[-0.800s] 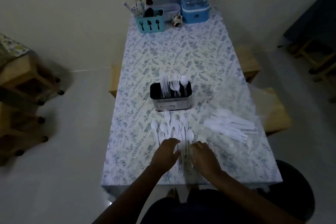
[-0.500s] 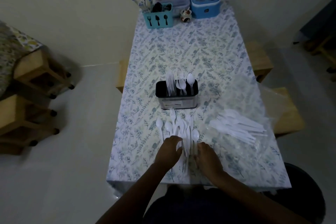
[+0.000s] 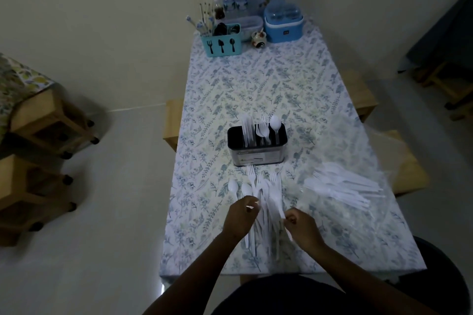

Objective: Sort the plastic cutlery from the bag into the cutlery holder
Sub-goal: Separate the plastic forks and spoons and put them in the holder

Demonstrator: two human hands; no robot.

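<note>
1. The black cutlery holder stands upright near the middle of the counter, on a floral cloth. White knives fill its left compartment, forks the middle one, and a spoon stands in the right one.
2. Just on the near side of the holder lies a heap of loose cutlery, white forks and spoons with their heads toward the holder.
3. The left hand is over the near left end of that heap, fingers curled and pinching a white piece. In the dim light I cannot tell which kind.
4. The right hand, nearer than the holder and slightly to its right, has its fingers curled round a white handle from the heap.
5. To the right of the holder a clear bag lies flat, with more white cutlery inside.
6. Far beyond the holder, by the wall, stand a teal caddy, a blue container and bottles.
</note>
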